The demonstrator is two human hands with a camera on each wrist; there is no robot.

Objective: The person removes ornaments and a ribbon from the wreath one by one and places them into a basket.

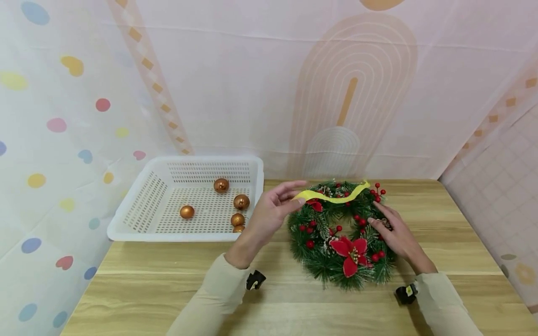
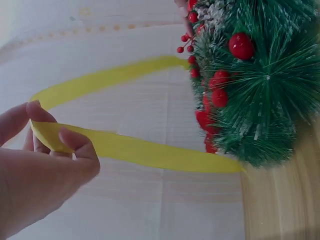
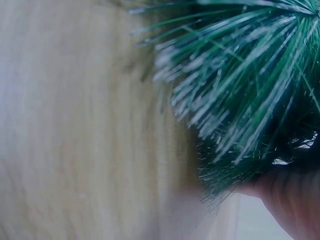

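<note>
A green wreath (image 1: pixel 308 240) with red berries, pine cones and a red poinsettia flower (image 1: pixel 350 255) lies on the table. My left hand (image 1: pixel 271 207) is at its upper left, pinching a yellow ribbon (image 1: pixel 332 199) between thumb and fingers. The left wrist view shows the ribbon (image 2: pixel 150 152) as a loop, both strands running from the fingers to the wreath (image 2: pixel 270 80). My right hand (image 1: pixel 399 235) rests on the wreath's right side, thumb and fingers extended among the sprigs. In the right wrist view, green needles (image 3: pixel 240 75) hide much of that hand (image 3: pixel 295 200).
Left of the wreath, a white perforated basket (image 1: pixel 130 214) stands at the table's back edge with several shiny copper-coloured balls (image 1: pixel 221 185) inside. A patterned cloth (image 1: pixel 235 93) hangs behind the wooden table (image 1: pixel 168 289).
</note>
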